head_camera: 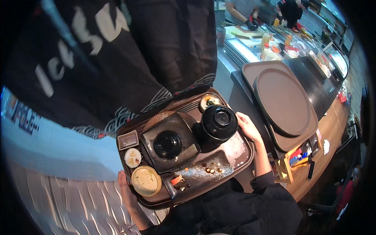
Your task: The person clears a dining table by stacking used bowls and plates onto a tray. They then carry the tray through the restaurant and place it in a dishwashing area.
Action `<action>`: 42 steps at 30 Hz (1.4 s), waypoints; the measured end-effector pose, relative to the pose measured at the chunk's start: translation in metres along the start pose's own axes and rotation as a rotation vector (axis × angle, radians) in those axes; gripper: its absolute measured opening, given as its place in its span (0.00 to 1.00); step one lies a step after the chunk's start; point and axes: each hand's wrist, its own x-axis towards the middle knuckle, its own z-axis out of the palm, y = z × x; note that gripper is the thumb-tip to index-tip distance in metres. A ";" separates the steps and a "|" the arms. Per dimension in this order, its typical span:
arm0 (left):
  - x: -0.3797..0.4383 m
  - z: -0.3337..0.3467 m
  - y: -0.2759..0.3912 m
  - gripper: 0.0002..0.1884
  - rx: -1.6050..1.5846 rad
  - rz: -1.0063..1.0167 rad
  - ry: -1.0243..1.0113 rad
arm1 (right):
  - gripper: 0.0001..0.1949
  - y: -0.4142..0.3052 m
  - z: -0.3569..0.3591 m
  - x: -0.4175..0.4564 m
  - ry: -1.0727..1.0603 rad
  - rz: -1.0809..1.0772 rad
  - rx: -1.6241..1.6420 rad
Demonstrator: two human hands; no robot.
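Observation:
My left hand (pixel 127 188) grips the left edge of a brown serving tray (pixel 152 202), and my right hand (pixel 248 125) holds its right side, close to the black bowls. The tray carries used dishes. A stack of black bowls (pixel 221 119) sits upside down at the right. Left of it is a square dark plate (pixel 179 124) with a small black dish (pixel 168 144) on top. Food scraps and sauce lie on a long speckled plate (pixel 202 173) along the near side. Small bowls with remains, among them a tan-rimmed one (pixel 146 180), stand at the left beside a small rectangular dish (pixel 128 140).
Empty trays (pixel 283 100) are stacked on the counter to the right, near a wooden holder (pixel 283 170) of pens and a phone (pixel 310 170). Two people work behind the food counter at the upper right. A dark printed fabric (pixel 117 73) hangs at the upper left.

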 end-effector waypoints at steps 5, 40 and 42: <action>0.032 0.022 0.013 0.19 -0.097 -0.098 -0.087 | 0.16 -0.003 -0.006 0.051 0.017 0.041 0.146; 0.248 0.318 -0.006 0.13 0.157 -0.078 -0.236 | 0.11 0.047 -0.123 0.239 0.308 0.025 -0.152; 0.267 0.325 -0.009 0.13 0.134 -0.138 -0.212 | 0.11 0.028 -0.113 0.258 0.287 0.080 -0.121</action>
